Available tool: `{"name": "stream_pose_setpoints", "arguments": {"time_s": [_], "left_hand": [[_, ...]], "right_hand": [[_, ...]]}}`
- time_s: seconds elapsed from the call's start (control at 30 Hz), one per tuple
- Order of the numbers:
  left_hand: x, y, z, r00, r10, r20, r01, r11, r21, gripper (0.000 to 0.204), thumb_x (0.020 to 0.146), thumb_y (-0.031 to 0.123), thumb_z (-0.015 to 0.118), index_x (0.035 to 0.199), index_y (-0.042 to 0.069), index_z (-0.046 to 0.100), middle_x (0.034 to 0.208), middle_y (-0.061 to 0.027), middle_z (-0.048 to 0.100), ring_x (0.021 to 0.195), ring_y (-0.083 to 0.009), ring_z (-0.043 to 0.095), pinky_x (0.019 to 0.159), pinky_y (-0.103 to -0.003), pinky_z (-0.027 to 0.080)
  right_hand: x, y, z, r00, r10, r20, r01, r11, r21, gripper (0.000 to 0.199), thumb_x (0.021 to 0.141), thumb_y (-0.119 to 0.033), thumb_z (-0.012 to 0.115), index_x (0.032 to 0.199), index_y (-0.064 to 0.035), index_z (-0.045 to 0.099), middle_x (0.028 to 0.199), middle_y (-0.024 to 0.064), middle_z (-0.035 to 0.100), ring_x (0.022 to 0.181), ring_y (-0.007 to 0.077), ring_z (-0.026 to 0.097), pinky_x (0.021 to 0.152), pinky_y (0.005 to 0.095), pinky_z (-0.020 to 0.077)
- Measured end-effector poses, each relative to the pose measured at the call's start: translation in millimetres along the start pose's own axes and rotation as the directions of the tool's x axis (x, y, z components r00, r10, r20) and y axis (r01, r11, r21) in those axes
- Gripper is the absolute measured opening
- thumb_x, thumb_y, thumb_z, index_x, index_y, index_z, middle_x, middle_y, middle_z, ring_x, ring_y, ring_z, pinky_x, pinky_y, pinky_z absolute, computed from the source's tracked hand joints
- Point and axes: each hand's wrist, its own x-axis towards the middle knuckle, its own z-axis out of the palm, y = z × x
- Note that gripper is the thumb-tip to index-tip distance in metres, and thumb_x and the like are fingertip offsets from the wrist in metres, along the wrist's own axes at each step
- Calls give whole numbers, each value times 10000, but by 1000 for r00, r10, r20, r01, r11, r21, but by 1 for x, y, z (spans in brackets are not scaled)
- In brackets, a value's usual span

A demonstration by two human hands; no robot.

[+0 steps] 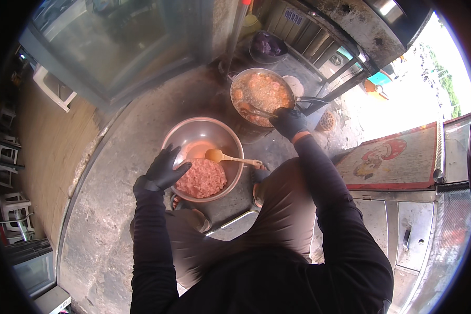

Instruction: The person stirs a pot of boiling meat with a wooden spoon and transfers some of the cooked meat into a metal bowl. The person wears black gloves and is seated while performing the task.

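Observation:
My left hand (pixel 165 168), in a black glove, rests over the left side of a wide metal bowl (pixel 239 137). Its fingers are spread, and the thumb reaches to the edge of a mound of raw minced meat (pixel 201 179). A wooden spoon (pixel 233 158) lies across the bowl, its handle sticking out over the right rim. At the upper right, my gloved right hand (pixel 289 124) is closed around tongs (pixel 257 110). Their tips reach into a round pan (pixel 234 83) of bubbling oil, where several browned pieces (pixel 261 81) are frying.
The pan's dark handle (pixel 311 100) points right, near a perforated round briquette (pixel 327 121). Behind the pan stands a dark tub (pixel 267 48) with a purple bag. A glass door (pixel 115 47) rises at the far left. Metal cabinets (pixel 403 230) stand at right; white stools (pixel 17 212) at left.

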Motion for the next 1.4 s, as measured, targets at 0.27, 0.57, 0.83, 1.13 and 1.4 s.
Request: {"name": "stream_pose_setpoints", "arguments": {"time_s": [0.27,0.57,0.83,1.13,1.4], "left_hand": [[1,-6,4,1000,-6,-13,5,999,-39,795,919,504,670,1506,27,425,1580,-255,351,1484,-357,328,1203,-417,297],[3,-2,2,998,51,-34,-52,998,-30,785,917,522,653,1481,15,449,1553,-293,366,1451,-403,367,1186,-447,326],[-1,0,-2,999,-28,26,29,998,-56,806,927,514,662,1517,26,410,1594,-223,350,1497,-322,314,1217,-391,270],[-2,0,-2,1000,-21,12,22,997,-71,802,927,514,661,1522,39,409,1598,-222,344,1496,-326,318,1209,-393,287],[-1,4,-5,1000,-8,24,8,999,-33,805,926,518,660,1522,38,408,1595,-228,344,1495,-329,320,1208,-400,287]], "right_hand": [[-5,8,-9,979,-24,-204,37,997,62,398,862,-466,664,1000,-106,764,938,192,734,890,373,712,825,473,559],[-28,51,3,977,-183,-109,175,981,-80,325,885,-398,664,936,-86,741,867,178,723,834,374,702,773,473,548],[-21,29,16,975,-174,-139,185,980,69,305,910,-368,637,997,-96,746,915,187,728,896,372,705,816,474,543],[-13,34,-17,996,-85,-3,85,993,86,410,908,-452,650,1080,-88,727,1055,185,719,1023,373,676,909,462,516],[-26,70,-28,997,-73,30,75,992,-103,418,856,-485,693,998,-98,759,923,174,731,928,361,706,843,462,549]]}}
